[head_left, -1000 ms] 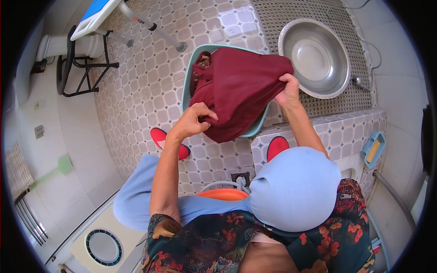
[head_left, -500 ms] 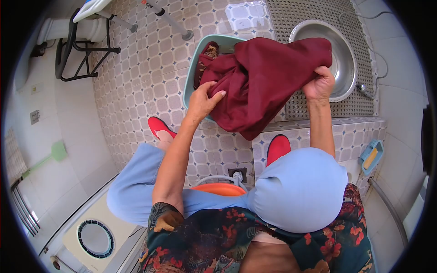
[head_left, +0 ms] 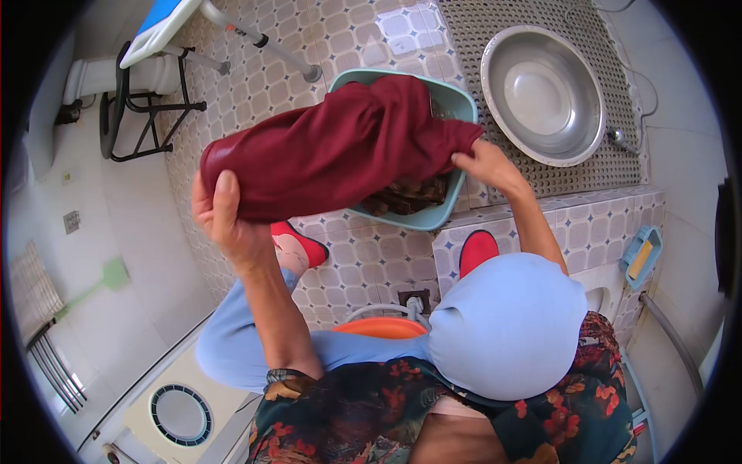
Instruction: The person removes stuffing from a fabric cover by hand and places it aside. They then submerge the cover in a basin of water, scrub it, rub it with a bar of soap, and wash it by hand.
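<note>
A dark red cloth garment (head_left: 325, 155) is stretched between my two hands, across the top of a light teal basin (head_left: 456, 193). My left hand (head_left: 228, 213) grips its wide left end, thumb on top and fingers beneath. At the other end, my right hand (head_left: 487, 164) pinches a gathered corner near the basin's right rim. Under the garment, dark patterned cloth (head_left: 410, 197) lies in the basin, partly covered.
Right of the teal basin, a steel bowl (head_left: 541, 93) stands on a perforated mat (head_left: 464, 46). A white-legged stool (head_left: 263, 46) and a black-framed chair (head_left: 151, 100) are at upper left. An orange basin (head_left: 382, 328) sits below me, and a blue soap dish (head_left: 641, 255) is at right.
My left hand has moved left, drawing the garment out lengthwise. My right hand has come left and down from the steel bowl, which is now uncovered. More patterned cloth shows in the basin.
</note>
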A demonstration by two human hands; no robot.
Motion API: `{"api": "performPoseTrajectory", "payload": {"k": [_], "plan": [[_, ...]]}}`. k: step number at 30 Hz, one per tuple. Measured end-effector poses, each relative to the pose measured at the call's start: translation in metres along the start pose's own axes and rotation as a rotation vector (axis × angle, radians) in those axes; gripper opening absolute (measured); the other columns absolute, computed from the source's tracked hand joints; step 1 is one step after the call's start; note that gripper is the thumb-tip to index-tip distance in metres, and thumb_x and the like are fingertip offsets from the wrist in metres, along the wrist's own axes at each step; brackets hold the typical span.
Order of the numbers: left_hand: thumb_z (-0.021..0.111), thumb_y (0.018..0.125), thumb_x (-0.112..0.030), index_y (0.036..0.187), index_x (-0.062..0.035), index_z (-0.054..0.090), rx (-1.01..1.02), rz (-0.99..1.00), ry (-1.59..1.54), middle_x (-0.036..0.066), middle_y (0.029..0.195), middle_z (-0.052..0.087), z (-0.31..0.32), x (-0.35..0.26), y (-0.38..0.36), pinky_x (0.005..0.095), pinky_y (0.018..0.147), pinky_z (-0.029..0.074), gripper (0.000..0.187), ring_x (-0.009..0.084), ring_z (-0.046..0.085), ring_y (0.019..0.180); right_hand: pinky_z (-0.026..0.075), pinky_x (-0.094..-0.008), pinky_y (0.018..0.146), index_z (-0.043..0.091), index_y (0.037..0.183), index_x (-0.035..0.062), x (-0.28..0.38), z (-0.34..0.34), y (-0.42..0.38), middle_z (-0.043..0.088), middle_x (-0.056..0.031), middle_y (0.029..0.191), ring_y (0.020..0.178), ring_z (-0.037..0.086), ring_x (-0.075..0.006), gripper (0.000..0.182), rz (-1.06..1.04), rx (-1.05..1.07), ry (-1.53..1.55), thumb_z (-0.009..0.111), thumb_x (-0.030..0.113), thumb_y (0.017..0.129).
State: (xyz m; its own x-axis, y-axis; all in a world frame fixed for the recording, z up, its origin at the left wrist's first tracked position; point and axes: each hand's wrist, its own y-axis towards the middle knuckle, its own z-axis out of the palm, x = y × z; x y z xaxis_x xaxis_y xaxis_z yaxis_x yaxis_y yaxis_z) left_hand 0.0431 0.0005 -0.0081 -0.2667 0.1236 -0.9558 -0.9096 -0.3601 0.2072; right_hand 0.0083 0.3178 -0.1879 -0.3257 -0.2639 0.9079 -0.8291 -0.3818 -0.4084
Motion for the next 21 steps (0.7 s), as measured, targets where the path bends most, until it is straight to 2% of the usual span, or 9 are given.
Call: {"api": "performPoseTrajectory", "payload": {"k": [2,3,4,6,9,11,14,18,21], "plan": [[0.059,0.081,-0.009,0.106,0.0062,0.061,0.025,0.034,0.056,0.019,0.099,0.066,-0.001,-0.014,-0.005,0.0356,0.083,0.052,0.029,0.0229,0.065,0.088,0.049,-0.0407,0.078,0.069,0.087,-0.0008,0.012,-0.004,-0.004,0.067,-0.0209,0.082,0.078,0.066,-0.0308,0.032,0.198,0.247,-0.72,0.059,0.03,0.081],[0.06,0.078,-0.013,0.105,0.0071,0.06,0.037,0.062,0.113,0.021,0.098,0.065,-0.003,-0.019,-0.009,0.038,0.083,0.052,0.034,0.0248,0.065,0.088,0.05,-0.0426,0.07,0.069,0.072,0.0014,0.014,-0.006,-0.008,0.064,-0.0219,0.071,0.07,0.064,-0.0369,0.038,0.136,0.252,-0.794,0.057,0.036,0.083],[0.06,0.078,-0.013,0.105,0.0071,0.06,0.04,0.06,0.11,0.021,0.098,0.065,-0.006,-0.023,-0.012,0.038,0.083,0.052,0.034,0.0248,0.065,0.088,0.05,-0.0426,0.07,0.069,0.072,0.0014,0.021,-0.01,-0.008,0.064,-0.0219,0.071,0.07,0.064,-0.0369,0.038,0.14,0.248,-0.794,0.057,0.036,0.083],[0.061,0.073,-0.021,0.103,0.0071,0.06,0.022,0.127,0.075,0.024,0.096,0.064,-0.014,-0.03,-0.017,0.0402,0.083,0.05,0.041,0.0267,0.064,0.089,0.049,-0.0412,0.068,0.068,0.075,0.0009,0.046,-0.019,-0.003,0.066,-0.0201,0.073,0.069,0.064,-0.0357,0.037,-0.031,-0.023,-0.449,0.055,0.034,0.086],[0.064,0.075,-0.022,0.105,0.0051,0.059,-0.093,0.309,-0.02,0.019,0.096,0.067,-0.03,-0.033,-0.029,0.0385,0.081,0.056,0.04,0.0258,0.067,0.087,0.05,-0.0389,0.069,0.068,0.089,0.0022,0.068,-0.017,0.037,0.067,-0.0192,0.081,0.074,0.066,-0.0326,0.034,-0.326,-0.248,-0.437,0.052,0.032,0.09],[0.064,0.076,-0.021,0.103,0.0049,0.06,-0.154,0.412,-0.029,0.019,0.094,0.067,-0.035,-0.037,-0.033,0.0377,0.079,0.056,0.037,0.0254,0.067,0.085,0.05,-0.0333,0.075,0.066,0.105,0.0021,0.065,-0.001,0.082,0.069,-0.0158,0.092,0.084,0.066,-0.0223,0.038,-0.492,-0.221,-0.362,0.055,0.036,0.092],[0.064,0.076,-0.019,0.1,0.0045,0.06,-0.162,0.44,0.011,0.018,0.092,0.067,-0.041,-0.045,-0.038,0.0365,0.076,0.056,0.034,0.0249,0.067,0.082,0.048,-0.0379,0.087,0.066,0.108,-0.0018,0.06,0.039,0.123,0.064,-0.0233,0.111,0.101,0.063,-0.0313,0.049,-0.48,-0.161,-0.28,0.056,0.042,0.09],[0.063,0.077,-0.017,0.096,0.004,0.061,-0.18,0.468,0.07,0.017,0.089,0.067,-0.045,-0.057,-0.036,0.0349,0.072,0.057,0.029,0.0242,0.067,0.078,0.047,-0.0369,0.089,0.059,0.12,-0.0053,0.056,0.071,0.114,0.065,-0.0183,0.112,0.101,0.061,-0.0245,0.059,0.155,0.495,-0.13,0.067,0.041,0.084],[0.062,0.077,-0.016,0.093,0.0036,0.062,-0.203,0.493,0.096,0.016,0.086,0.068,-0.046,-0.062,-0.03,0.0337,0.069,0.057,0.025,0.0237,0.067,0.075,0.047,-0.0361,0.089,0.056,0.123,-0.0059,0.061,0.07,0.106,0.065,-0.015,0.111,0.1,0.06,-0.0212,0.061,0.12,0.423,0.331,0.07,0.036,0.082]]}}
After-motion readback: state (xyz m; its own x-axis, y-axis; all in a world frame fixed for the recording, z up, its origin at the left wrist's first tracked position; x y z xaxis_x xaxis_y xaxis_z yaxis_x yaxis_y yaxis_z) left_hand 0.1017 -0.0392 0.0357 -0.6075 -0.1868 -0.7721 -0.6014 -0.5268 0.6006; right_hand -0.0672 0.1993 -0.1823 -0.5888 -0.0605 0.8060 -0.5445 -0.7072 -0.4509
